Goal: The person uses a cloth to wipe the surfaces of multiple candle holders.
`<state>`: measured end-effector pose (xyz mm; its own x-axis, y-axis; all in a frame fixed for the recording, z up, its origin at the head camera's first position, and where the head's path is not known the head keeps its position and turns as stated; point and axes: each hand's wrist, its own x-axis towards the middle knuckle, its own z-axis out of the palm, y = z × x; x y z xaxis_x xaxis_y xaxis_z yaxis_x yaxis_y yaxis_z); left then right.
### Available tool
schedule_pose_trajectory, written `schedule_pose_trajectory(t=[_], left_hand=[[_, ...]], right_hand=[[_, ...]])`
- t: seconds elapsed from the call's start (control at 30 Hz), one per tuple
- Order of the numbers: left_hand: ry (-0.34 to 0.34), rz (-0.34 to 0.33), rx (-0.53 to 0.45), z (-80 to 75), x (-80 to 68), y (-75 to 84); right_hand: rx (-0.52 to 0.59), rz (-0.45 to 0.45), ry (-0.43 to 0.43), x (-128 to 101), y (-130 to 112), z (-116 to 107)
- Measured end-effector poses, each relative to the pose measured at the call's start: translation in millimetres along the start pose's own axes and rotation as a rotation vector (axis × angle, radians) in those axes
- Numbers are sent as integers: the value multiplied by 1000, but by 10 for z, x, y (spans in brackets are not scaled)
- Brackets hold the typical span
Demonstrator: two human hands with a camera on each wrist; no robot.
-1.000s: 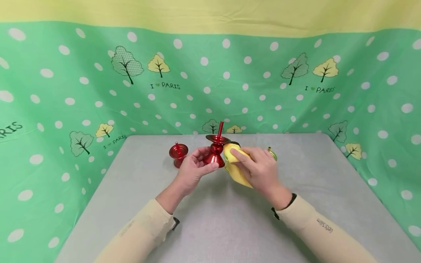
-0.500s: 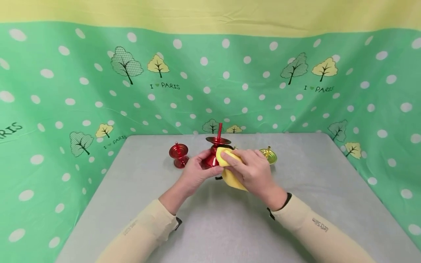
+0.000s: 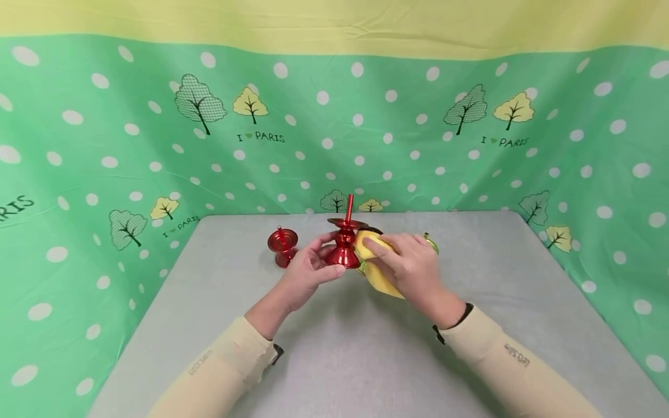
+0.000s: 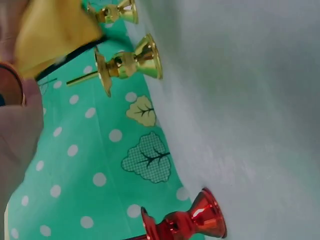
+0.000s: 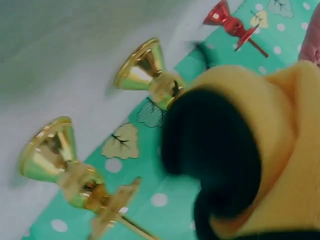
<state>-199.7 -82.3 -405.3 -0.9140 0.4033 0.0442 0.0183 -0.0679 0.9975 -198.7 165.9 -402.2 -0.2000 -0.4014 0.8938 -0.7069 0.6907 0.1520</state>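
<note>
A tall red candle holder (image 3: 344, 242) with a spike stands at the middle of the grey table (image 3: 334, 348). My left hand (image 3: 328, 255) grips its base from the left, thumb in front and fingers behind. My right hand (image 3: 384, 255) holds a folded yellow cloth (image 3: 380, 277) and presses it against the holder's right side under the dish. In the right wrist view the yellow cloth (image 5: 280, 150) shows a black inner side and fills the right half. In the left wrist view the yellow cloth (image 4: 50, 30) sits at the top left.
A shorter red candle holder (image 3: 283, 245) stands left of my left hand. Two gold candle holders (image 5: 145, 70) (image 5: 65, 170) stand behind my right hand; only the rim of one gold holder (image 3: 431, 242) shows in the head view. A green dotted curtain (image 3: 104, 145) surrounds the table.
Half a second ago the cloth lay over the holder's lower front; my right hand has drawn it back to the right side, where it was a second ago. My left hand keeps its grip.
</note>
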Motion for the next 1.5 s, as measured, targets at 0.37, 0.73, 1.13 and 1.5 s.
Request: schedule_pose_trajectory(t=[0.37,0.73,1.13,1.5], left_hand=[[95,-21,56,84,85,-61],[-23,-10,67,82,66,-57],[-39,17,148,4,6,-108],[75,41,206,63,64,-106]], right_hand=[[-53,-57,-47,63,-82,95],[12,-23,-71,-18,-102,95],[52,-14,-165,-151,47,79],[138,-18,-188,-37,-8,39]])
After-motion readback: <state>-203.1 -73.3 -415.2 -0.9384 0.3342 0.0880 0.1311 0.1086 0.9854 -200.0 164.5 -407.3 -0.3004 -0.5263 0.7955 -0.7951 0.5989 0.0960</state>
